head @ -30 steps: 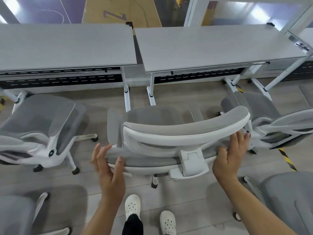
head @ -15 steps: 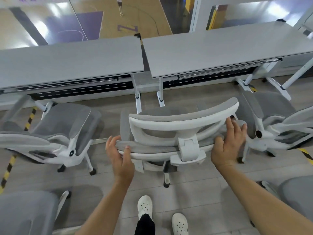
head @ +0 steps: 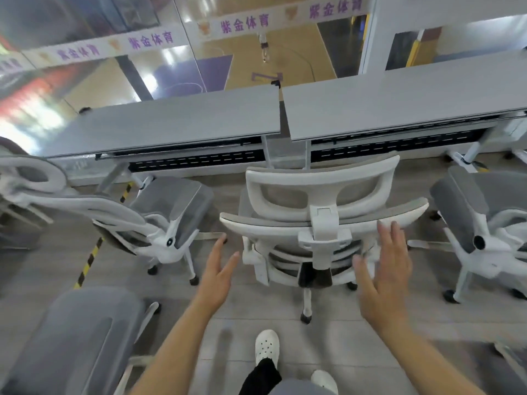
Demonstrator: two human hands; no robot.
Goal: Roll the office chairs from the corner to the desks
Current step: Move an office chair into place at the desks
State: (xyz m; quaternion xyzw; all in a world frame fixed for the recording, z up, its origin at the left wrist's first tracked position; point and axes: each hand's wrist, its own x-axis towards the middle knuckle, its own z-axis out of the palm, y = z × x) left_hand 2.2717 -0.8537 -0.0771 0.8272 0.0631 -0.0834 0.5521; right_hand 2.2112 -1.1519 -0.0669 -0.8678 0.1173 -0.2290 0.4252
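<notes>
A white-framed office chair [head: 322, 223] with grey mesh stands in the middle, its back toward me, facing the gap between two grey desks [head: 176, 126]. My left hand [head: 218, 269] hovers open to the left of the chair's back, not touching it. My right hand [head: 383, 269] is open with fingers spread just behind the right side of the backrest, off the frame. Both hands hold nothing.
A second chair [head: 159, 220] sits at the left desk and a third chair [head: 479, 232] at the right desk [head: 399, 104]. Another grey chair seat [head: 77, 337] is close at lower left. Yellow-black floor tape [head: 88, 260] runs on the left. My white shoes [head: 266, 347] stand behind the middle chair.
Both hands have come off the middle chair's backrest and opened. The chair now stands farther forward, closer to the desks, and the view has tilted up.
</notes>
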